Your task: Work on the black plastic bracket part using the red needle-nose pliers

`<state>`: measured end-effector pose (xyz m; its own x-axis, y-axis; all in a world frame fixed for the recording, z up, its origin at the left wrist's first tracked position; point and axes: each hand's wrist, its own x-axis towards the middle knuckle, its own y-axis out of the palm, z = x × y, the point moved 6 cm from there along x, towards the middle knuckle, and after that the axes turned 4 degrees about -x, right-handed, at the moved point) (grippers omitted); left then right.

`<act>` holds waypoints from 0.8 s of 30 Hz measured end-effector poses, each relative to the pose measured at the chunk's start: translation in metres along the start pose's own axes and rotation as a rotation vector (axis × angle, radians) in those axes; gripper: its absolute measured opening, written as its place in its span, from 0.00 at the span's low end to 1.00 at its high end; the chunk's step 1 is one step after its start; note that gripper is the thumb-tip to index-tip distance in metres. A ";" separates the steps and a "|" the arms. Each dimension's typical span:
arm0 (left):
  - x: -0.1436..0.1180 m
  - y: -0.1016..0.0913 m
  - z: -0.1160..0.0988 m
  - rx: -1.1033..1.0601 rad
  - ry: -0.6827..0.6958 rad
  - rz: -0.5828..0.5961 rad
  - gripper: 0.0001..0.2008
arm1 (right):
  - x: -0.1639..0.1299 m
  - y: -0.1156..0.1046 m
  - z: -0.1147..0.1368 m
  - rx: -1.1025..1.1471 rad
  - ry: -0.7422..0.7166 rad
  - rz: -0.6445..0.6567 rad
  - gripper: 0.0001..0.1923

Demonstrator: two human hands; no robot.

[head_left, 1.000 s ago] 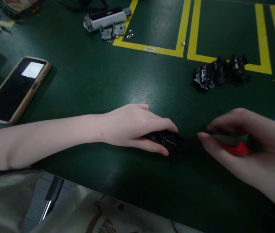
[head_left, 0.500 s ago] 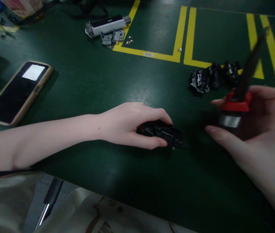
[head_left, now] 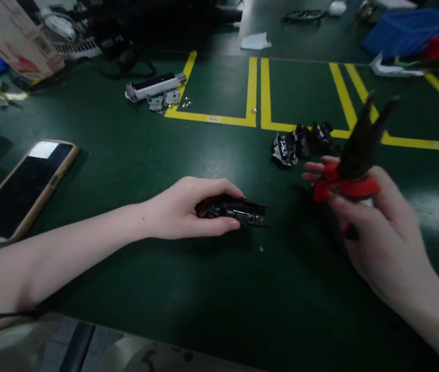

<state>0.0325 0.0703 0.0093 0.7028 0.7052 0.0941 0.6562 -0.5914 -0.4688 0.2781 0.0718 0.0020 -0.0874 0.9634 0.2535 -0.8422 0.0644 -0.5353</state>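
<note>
My left hand (head_left: 199, 209) is closed around a black mechanical part (head_left: 238, 211), thumb on its near side and fingers over its far side, low over the green table. In my right hand (head_left: 378, 222) is a pair of long-nosed pliers (head_left: 359, 150) with red handles. Their dark jaws point up and away, spread apart and slightly blurred. Beyond the pliers, a cluster of similar black parts (head_left: 300, 144) lies close to the yellow tape. A tiny pale bit (head_left: 261, 249) rests on the table just in front of the held part.
A phone (head_left: 21, 188) lies at the left. At the back are a white-and-black cylindrical piece (head_left: 156, 87), small metal brackets (head_left: 164, 99) and several small rings (head_left: 187, 103). Yellow tape (head_left: 211, 120) marks rectangles. A blue basket (head_left: 409, 33) stands at the far right.
The pliers' jaws, seen nearly as one before, now show spread apart as my right hand has turned. The view has tilted up, showing more of the table's back. My left hand keeps its grip.
</note>
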 end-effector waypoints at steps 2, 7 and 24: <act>0.000 -0.003 0.003 0.013 -0.023 0.001 0.16 | -0.002 0.002 -0.002 -0.065 0.047 0.054 0.23; 0.001 -0.005 0.007 0.046 -0.036 0.017 0.18 | -0.004 0.006 0.016 -0.258 -0.170 0.085 0.22; -0.001 0.003 -0.009 -0.069 0.184 -0.034 0.21 | -0.023 -0.017 0.059 -0.643 -0.723 -0.012 0.28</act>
<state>0.0360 0.0645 0.0158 0.7144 0.6453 0.2708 0.6930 -0.5987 -0.4017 0.2626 0.0334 0.0525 -0.5678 0.5823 0.5819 -0.4124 0.4106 -0.8132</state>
